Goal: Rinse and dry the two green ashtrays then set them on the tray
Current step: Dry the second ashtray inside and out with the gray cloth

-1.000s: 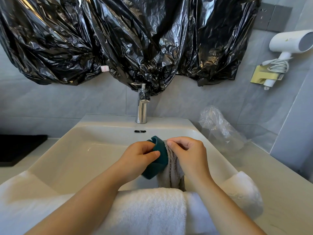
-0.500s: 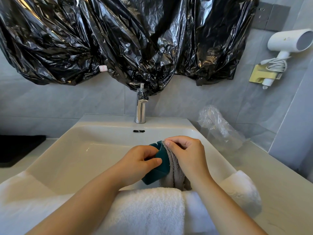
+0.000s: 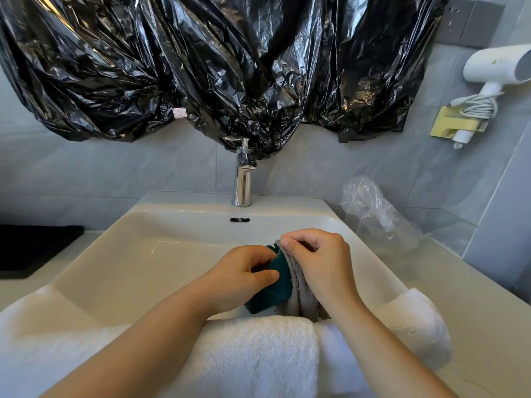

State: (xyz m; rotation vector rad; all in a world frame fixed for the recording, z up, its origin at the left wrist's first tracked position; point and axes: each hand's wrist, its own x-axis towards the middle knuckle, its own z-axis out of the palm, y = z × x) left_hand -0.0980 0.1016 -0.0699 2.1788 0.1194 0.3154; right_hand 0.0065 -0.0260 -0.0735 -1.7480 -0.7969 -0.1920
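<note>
Over the front of the white sink (image 3: 120, 271), my left hand (image 3: 244, 278) grips a dark green ashtray (image 3: 273, 291), held on edge. My right hand (image 3: 319, 262) pinches a grey cloth (image 3: 301, 294) and presses it against the ashtray's right face. The cloth hangs down behind the white towel. Only one ashtray shows. A black tray (image 3: 31, 248) lies at the far left on the counter.
A chrome tap (image 3: 242, 182) stands behind the basin. White towels (image 3: 253, 357) drape the sink's front edge. A crumpled clear plastic bag (image 3: 376, 216) lies on the right counter. Black plastic sheeting (image 3: 218, 67) covers the wall above, and a white hairdryer (image 3: 494, 67) hangs at right.
The ashtray has turned a little between my hands, and my right hand with the cloth has shifted slightly over its upper edge. Both hands stay in place above the sink.
</note>
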